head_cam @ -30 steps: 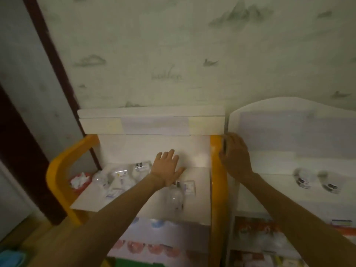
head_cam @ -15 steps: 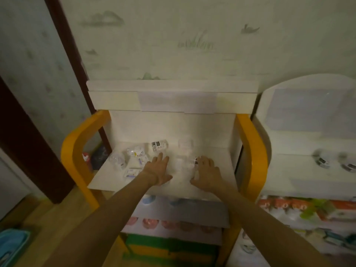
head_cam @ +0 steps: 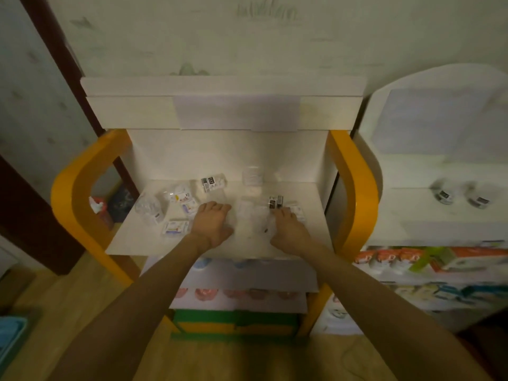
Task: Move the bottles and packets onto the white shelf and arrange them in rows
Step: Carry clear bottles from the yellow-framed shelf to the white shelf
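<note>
two hands sit in the middle of the frame on the white shelf with orange sides (head_cam: 137,243), the left hand (head_cam: 213,222) loosely bent and holding nothing, the right hand (head_cam: 288,229) now off the orange side and curled round a clear plastic bottle (head_cam: 265,225), which could roll off the front edge if bumped.

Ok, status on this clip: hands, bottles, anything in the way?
Left hand open, flat on the shelf. Right hand curled against a clear bottle; grip unclear. Packets scattered left, no rows yet. Nothing blocking.
</note>
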A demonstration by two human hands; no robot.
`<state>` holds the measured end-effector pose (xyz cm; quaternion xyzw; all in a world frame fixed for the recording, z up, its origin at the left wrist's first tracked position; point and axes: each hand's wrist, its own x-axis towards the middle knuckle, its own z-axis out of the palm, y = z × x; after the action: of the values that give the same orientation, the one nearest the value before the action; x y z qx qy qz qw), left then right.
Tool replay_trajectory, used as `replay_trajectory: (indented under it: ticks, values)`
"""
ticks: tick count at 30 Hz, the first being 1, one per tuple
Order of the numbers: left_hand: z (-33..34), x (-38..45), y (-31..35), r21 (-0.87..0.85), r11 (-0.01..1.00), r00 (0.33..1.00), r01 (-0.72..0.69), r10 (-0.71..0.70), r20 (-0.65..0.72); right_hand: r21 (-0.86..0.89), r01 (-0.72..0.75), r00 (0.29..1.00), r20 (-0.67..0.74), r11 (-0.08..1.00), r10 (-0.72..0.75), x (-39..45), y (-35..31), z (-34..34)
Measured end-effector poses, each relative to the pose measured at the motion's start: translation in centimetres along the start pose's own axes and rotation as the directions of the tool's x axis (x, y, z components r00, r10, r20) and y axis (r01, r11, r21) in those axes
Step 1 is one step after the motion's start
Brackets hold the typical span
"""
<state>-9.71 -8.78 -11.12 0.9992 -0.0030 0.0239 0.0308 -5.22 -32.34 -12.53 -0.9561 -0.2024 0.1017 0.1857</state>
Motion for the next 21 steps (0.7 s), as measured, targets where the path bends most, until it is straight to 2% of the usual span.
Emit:
replay_trajectory:
  ticks: [4, 8, 11, 13, 16, 19, 21]
  values:
    - [-2.2, -0.7, 1.8, -0.207, 0.978, 1.0, 0.0, -0.004, -0.022, 0.062, 0.055, 0.983, -0.178, 0.997, -0.043, -1.7, 0.7, -1.8]
    - [-4.7, -1.2, 5.0, -0.293, 0.955, 0.994, -0.052, 0.023, -0.103, 0.059, 0.114, 0.949, -0.303, 0.992, -0.091, -4.4, 1.8, -4.8]
    - [-6.0, -1.5, 9.2, -0.257, 0.96, 0.976, -0.111, 0.056, -0.209, -0.054, 0.183, 0.916, -0.354, 0.982, -0.19, -7.7, 4.3, -7.4]
    - [-7.0, -1.6, 12.3, -0.231, 0.961, 0.951, -0.153, 0.08, -0.299, -0.135, 0.223, 0.905, -0.339, 0.965, -0.256, -10.4, 6.4, -9.0]
    - [-8.9, -1.5, 17.2, -0.182, 0.944, 0.9, -0.276, 0.187, -0.395, -0.193, 0.29, 0.875, -0.344, 0.937, -0.341, -14.2, 10.1, -11.7]
    - [-10.9, -0.6, 22.7, -0.11, 0.923, 0.846, -0.368, 0.284, -0.451, -0.202, 0.335, 0.812, -0.434, 0.92, -0.391, -17.0, 14.4, -14.3]
    - [-11.7, 0.1, 26.8, -0.093, 0.914, 0.825, -0.395, 0.308, -0.473, -0.169, 0.337, 0.766, -0.522, 0.926, -0.374, -18.6, 17.7, -16.0]
